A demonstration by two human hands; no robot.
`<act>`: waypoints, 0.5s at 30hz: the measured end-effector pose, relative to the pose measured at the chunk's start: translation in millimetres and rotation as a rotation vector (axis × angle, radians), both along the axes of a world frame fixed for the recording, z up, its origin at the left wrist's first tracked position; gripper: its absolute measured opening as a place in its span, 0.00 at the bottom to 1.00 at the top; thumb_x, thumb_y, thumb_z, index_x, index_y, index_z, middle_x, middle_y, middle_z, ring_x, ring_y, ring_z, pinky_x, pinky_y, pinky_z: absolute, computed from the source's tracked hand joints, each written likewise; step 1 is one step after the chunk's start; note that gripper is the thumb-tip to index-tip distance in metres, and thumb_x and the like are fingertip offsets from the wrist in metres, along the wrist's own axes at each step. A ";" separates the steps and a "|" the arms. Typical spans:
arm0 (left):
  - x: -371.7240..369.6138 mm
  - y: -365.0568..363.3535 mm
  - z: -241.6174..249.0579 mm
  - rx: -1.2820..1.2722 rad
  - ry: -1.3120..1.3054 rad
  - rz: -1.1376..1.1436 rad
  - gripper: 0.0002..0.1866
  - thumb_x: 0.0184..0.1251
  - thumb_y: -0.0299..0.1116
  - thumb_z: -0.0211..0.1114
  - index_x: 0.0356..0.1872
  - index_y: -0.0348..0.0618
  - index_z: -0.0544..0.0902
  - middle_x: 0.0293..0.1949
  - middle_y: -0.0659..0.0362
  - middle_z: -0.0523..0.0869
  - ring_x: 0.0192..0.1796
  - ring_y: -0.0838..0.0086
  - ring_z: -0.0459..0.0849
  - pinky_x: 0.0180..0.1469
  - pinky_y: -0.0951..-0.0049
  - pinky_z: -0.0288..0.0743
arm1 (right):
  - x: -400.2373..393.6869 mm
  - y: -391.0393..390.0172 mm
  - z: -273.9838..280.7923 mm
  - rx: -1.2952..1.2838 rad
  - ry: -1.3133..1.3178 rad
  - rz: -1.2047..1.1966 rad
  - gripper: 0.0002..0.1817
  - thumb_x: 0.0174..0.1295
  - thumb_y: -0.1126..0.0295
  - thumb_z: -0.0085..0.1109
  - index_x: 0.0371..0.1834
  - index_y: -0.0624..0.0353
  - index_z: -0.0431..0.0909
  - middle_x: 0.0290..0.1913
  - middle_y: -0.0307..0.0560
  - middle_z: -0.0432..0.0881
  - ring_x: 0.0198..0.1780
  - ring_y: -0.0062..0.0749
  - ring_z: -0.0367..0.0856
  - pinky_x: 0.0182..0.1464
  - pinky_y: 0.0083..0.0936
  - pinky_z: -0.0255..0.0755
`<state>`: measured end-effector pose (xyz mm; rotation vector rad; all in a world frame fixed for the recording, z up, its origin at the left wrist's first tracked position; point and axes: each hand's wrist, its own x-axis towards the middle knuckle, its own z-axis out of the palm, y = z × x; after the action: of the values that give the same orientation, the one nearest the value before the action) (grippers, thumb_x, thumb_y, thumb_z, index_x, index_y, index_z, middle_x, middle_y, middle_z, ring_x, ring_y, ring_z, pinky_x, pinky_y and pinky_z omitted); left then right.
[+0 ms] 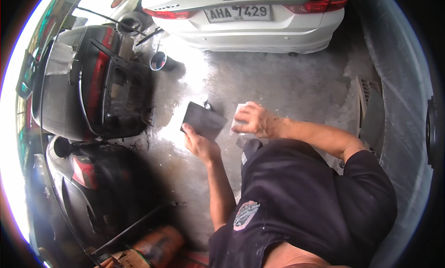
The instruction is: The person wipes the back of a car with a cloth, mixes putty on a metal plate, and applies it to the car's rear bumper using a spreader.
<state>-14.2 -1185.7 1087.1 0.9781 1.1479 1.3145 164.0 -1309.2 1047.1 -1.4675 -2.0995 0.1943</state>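
My left hand (202, 146) is closed on the near left edge of a dark grey rectangular panel (202, 121), with the thumb lying over its face. The panel is flat, tilted, and held above the concrete floor. To its right, my right hand (256, 120) wraps its fingers over a pale, flat rectangular pad (239, 111). Only the upper and left edges of the pad show; the fingers cover most of it. A small gap separates the pad from the panel.
A white car (245, 31) stands at the far side. Along the left are a dark vehicle's rear end (69, 82) and a dark motorcycle (88, 189). A bucket (159, 61) sits on the concrete floor (287, 78). Plastic sheeting (403, 106) hangs at right; an orange object (160, 245) lies lower left.
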 end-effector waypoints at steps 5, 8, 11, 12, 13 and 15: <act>-4.9 14.7 -2.5 -0.082 -0.233 -0.215 0.16 0.86 0.39 0.61 0.51 0.33 0.85 0.45 0.54 0.92 0.45 0.70 0.92 0.45 0.72 0.88 | 10.8 15.2 51.8 0.093 0.456 0.055 0.26 0.64 0.81 0.60 0.67 0.54 0.86 0.60 0.53 0.84 0.67 0.51 0.81 0.71 0.47 0.75; -1.6 2.0 -11.4 -0.477 -0.605 -0.276 0.11 0.82 0.31 0.64 0.57 0.36 0.84 0.52 0.56 0.90 0.54 0.67 0.90 0.56 0.64 0.86 | -0.7 19.3 61.6 0.228 0.409 0.201 0.30 0.61 0.84 0.61 0.69 0.54 0.84 0.66 0.55 0.80 0.71 0.54 0.77 0.75 0.46 0.73; -13.5 -3.9 -16.6 -0.337 -0.553 -0.318 0.12 0.81 0.28 0.64 0.58 0.36 0.83 0.53 0.55 0.90 0.54 0.64 0.90 0.62 0.62 0.84 | 8.0 16.3 38.0 0.079 0.239 0.060 0.31 0.63 0.84 0.59 0.71 0.54 0.82 0.68 0.57 0.77 0.72 0.56 0.76 0.75 0.47 0.73; -17.4 -5.2 -13.7 -0.355 -0.510 -0.246 0.12 0.81 0.28 0.64 0.59 0.35 0.82 0.53 0.53 0.90 0.53 0.66 0.91 0.60 0.64 0.85 | 14.2 17.8 25.3 0.099 0.167 0.034 0.31 0.62 0.83 0.58 0.72 0.54 0.81 0.66 0.55 0.79 0.70 0.55 0.78 0.75 0.47 0.73; -21.0 -2.7 -14.5 -0.352 -0.515 -0.239 0.12 0.81 0.28 0.64 0.59 0.35 0.82 0.53 0.53 0.90 0.53 0.66 0.91 0.60 0.64 0.85 | 19.9 18.3 14.2 0.099 0.163 0.043 0.31 0.62 0.83 0.58 0.72 0.54 0.81 0.66 0.55 0.79 0.70 0.55 0.78 0.75 0.47 0.73; -30.7 1.6 -15.5 -0.107 -0.529 -0.249 0.11 0.82 0.29 0.64 0.58 0.35 0.82 0.51 0.54 0.91 0.51 0.69 0.91 0.59 0.67 0.86 | 24.2 15.1 -0.2 -0.146 0.195 -0.009 0.31 0.60 0.83 0.58 0.70 0.54 0.82 0.63 0.53 0.81 0.67 0.51 0.81 0.74 0.47 0.74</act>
<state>-44.9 -1184.1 1071.6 0.6171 0.6593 1.1976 188.2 -1294.1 1047.0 -1.4764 -1.9553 0.4767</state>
